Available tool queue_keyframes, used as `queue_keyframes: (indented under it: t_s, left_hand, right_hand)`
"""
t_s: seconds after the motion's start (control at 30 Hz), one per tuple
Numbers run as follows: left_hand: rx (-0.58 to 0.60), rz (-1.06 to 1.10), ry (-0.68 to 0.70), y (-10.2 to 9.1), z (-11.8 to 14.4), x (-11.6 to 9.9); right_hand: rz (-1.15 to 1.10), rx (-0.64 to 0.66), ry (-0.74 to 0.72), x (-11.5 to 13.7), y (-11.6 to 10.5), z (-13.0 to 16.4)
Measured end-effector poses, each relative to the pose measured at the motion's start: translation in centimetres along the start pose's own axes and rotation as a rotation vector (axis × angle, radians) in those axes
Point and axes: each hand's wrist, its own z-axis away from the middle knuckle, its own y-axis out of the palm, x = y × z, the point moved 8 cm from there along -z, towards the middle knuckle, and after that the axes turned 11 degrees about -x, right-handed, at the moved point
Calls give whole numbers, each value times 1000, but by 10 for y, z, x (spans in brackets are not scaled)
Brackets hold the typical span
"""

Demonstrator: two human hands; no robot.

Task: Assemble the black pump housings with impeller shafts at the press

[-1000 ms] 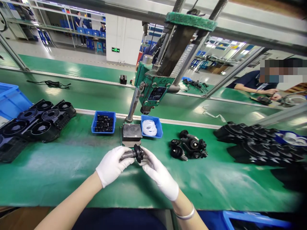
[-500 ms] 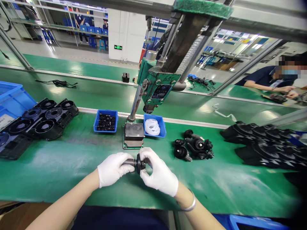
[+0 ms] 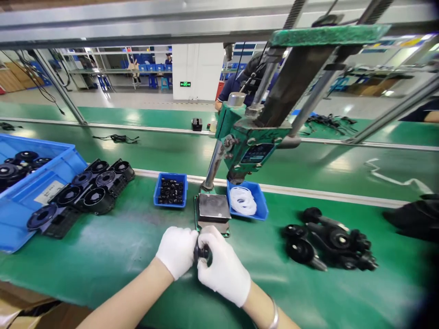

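1. A green factory bench [image 3: 103, 256] carries a hand press [image 3: 254, 146].
2. The left hand [image 3: 176, 251] and the right hand [image 3: 222, 269], gloved, both grip one small black part [image 3: 202, 251] just before the press base [image 3: 213, 211].
3. Assembled black pieces [image 3: 329, 242] lie right; black housings [image 3: 92, 192] wait left, so the work seems partway.

Two gloved hands [image 3: 202, 262]; two small blue bins [image 3: 170, 189]; one press [image 3: 250, 146].

- Press [image 3: 254, 141] stood at frame centre, its base plate [image 3: 213, 208] just above both hands.
- Bin of small parts [image 3: 170, 189] lay left of plate; bin of rings [image 3: 244, 201] right.
- Housings [image 3: 89, 192] mid-left, beside large crate [image 3: 20, 183].
- Loose assemblies [image 3: 325, 242] lower right.
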Motion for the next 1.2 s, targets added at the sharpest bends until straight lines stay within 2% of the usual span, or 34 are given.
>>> queue_keyframes:
  t_s: [0.1,0.17,0.33,0.4,0.5,0.6,0.67,0.87,1.2]
  left_hand:
    - [-11,-41,24,8,3,16]
    - [-48,-78,-6,3,6,38]
    - [-287,-255,-315,-40,10,121]
    - [-356,-300,-407,-56,8,144]
    - [-449,-168,-479,-72,-3,163]
    - [-557,-29,-450,-84,-17,166]
    - [-574,-97,-391,-88,-26,162]
    - [-451,-290,-263,-79,-51,148]
    - [-369,-282,-240,-70,-61,136]
  right_hand:
    - [-10,2,-22,1,6,3]
    - [-33,-7,-25,-2,1,4]
    - [-90,-147,42,-34,-23,3]
    - [-130,-145,82,-46,-20,4]
    - [-211,-79,136,-53,-6,8]
    - [-248,-23,167,-54,5,11]
    - [-257,1,186,-55,9,12]
    - [-258,36,213,-64,14,14]
    - [-286,70,193,-62,19,14]
